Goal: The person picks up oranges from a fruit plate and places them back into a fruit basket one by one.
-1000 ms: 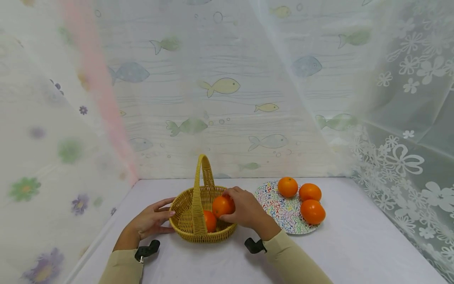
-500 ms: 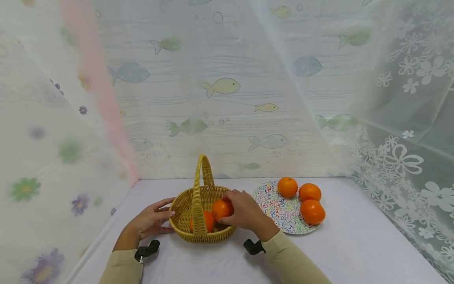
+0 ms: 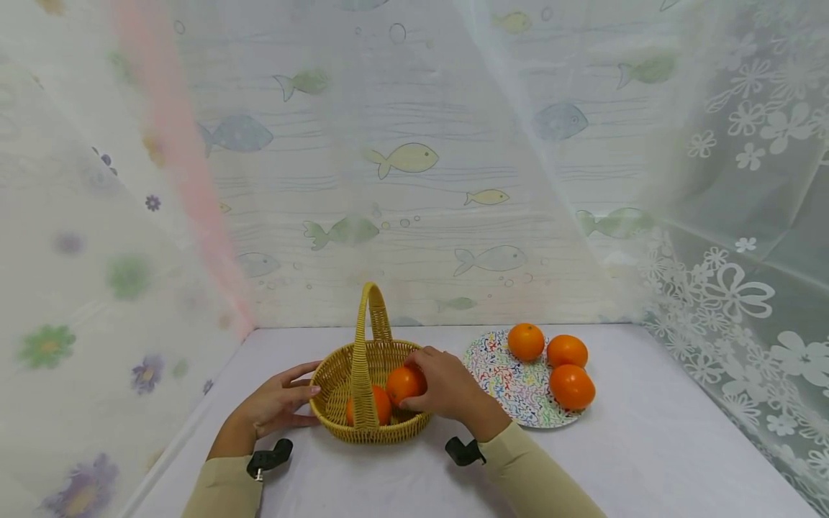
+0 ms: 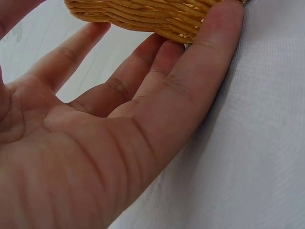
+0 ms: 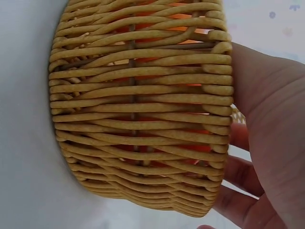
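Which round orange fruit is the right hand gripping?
The rightmost round orange fruit inside the yellow wicker basket; only this one has the right hand's fingers and thumb around it.

The table (image 3: 673, 446) is covered in white. Behind it hangs a pale curtain (image 3: 427, 208), fish-printed in blue, green and yellow. At left hangs a drape (image 3: 97, 288) flowered in purple and green, a pink band (image 3: 175, 137) slanting beside it; at right, sheer fabric (image 3: 771, 208) flowered in white.
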`<state>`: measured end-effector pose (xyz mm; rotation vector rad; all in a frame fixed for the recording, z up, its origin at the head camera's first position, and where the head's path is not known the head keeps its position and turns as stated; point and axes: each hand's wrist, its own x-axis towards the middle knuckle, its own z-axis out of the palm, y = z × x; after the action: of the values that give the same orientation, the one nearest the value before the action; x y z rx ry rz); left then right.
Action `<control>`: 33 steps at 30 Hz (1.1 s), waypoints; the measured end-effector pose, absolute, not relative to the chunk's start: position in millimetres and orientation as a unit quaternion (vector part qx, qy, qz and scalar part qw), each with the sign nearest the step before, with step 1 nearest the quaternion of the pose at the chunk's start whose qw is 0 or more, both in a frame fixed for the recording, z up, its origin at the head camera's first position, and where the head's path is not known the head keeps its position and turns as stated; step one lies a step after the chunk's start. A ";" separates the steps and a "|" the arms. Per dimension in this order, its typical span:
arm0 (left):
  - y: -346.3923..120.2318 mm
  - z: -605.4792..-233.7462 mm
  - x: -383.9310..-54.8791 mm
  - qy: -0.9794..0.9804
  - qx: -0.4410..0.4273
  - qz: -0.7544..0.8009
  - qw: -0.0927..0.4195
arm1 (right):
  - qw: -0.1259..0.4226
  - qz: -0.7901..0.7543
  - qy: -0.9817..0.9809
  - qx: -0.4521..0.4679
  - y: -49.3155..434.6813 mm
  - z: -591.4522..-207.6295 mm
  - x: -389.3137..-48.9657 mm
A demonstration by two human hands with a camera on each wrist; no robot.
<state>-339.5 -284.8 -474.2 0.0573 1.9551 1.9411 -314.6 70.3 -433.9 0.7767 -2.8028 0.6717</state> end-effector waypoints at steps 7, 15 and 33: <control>-285.0 -474.2 -339.0 0.696 0.023 0.691 0.192 | 0.088 0.258 -0.922 0.275 77.6 -424.4 -316.1; -285.1 -474.0 -338.7 0.695 0.019 0.693 0.192 | 0.106 0.313 -0.911 0.246 97.5 -416.1 -323.8; -284.7 -473.1 -338.5 0.697 0.020 0.690 0.192 | 0.192 0.350 -0.913 0.082 160.7 -410.4 -343.8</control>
<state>-338.5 -284.7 -473.1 0.0552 1.9579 1.9376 -343.8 160.7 -410.4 0.2302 -2.5626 0.9832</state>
